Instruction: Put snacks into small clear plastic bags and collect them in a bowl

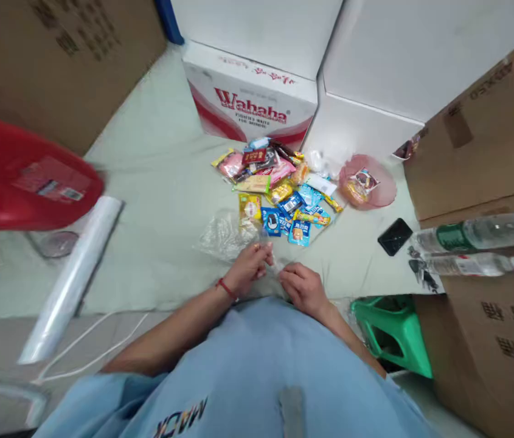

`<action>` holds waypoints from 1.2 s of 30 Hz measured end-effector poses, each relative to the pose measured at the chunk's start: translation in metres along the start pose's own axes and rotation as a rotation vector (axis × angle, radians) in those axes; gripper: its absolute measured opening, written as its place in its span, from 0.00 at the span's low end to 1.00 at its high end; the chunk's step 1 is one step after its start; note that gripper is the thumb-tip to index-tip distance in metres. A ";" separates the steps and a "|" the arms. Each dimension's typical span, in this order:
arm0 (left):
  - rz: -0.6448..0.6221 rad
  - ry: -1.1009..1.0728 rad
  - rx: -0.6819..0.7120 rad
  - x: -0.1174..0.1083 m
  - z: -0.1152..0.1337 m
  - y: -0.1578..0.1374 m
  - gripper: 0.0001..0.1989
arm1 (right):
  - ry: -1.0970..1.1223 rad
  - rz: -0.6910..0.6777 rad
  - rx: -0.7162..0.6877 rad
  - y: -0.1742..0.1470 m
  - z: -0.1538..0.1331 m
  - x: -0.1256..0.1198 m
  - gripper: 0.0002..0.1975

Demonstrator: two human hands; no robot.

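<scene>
My left hand (pixel 248 267), with a red cord at the wrist, is closed on a clear plastic bag (pixel 224 236) at the near side of the table. The bag's crumpled body spreads to the left and beyond this hand. My right hand (pixel 303 288) pinches another end of the clear plastic, a short way to the right. Just past my hands lies a pile of small packaged snacks (pixel 279 188) in many colours. Blue snack packets (pixel 271 221) and a yellow packet (pixel 250 208) are nearest to my fingers.
A pink bowl (pixel 382 182) with a few snacks stands right of the pile. Beyond it are a black phone (pixel 395 236), keys (pixel 424 275) and two plastic bottles (pixel 480 264). A Wahaha carton (pixel 252 103) backs the pile. Left are a plastic roll (pixel 74 274) and a red container (pixel 28 176).
</scene>
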State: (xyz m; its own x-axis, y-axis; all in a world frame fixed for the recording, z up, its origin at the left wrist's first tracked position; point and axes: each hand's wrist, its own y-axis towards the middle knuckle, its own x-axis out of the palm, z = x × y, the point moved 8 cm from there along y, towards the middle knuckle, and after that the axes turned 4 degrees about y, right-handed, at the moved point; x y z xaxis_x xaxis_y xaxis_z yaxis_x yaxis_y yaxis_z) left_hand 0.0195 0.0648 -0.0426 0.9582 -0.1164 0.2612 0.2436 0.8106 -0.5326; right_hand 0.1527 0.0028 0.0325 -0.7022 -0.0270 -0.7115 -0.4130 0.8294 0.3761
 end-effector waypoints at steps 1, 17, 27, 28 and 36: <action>0.004 -0.001 0.008 -0.002 0.000 0.001 0.23 | -0.007 -0.005 -0.011 0.000 -0.002 0.002 0.09; -0.010 0.021 -0.006 -0.028 -0.009 -0.006 0.15 | 0.317 0.070 0.437 0.020 0.050 -0.014 0.18; -0.021 0.217 0.037 -0.030 -0.017 -0.009 0.13 | 0.240 -0.193 0.519 0.075 0.071 0.061 0.03; 0.004 0.211 0.040 -0.033 -0.017 -0.009 0.14 | 0.207 -0.193 0.505 0.075 0.070 0.063 0.03; 0.135 0.047 -0.008 -0.043 -0.003 0.002 0.28 | 0.065 -0.183 0.375 0.064 0.045 0.061 0.05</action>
State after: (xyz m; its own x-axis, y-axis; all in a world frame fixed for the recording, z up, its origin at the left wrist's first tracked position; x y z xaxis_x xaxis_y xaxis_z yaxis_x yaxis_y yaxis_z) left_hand -0.0212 0.0698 -0.0573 0.9883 -0.0337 0.1490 0.1132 0.8162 -0.5665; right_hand 0.1091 0.0795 -0.0136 -0.6772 -0.2179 -0.7027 -0.3028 0.9530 -0.0037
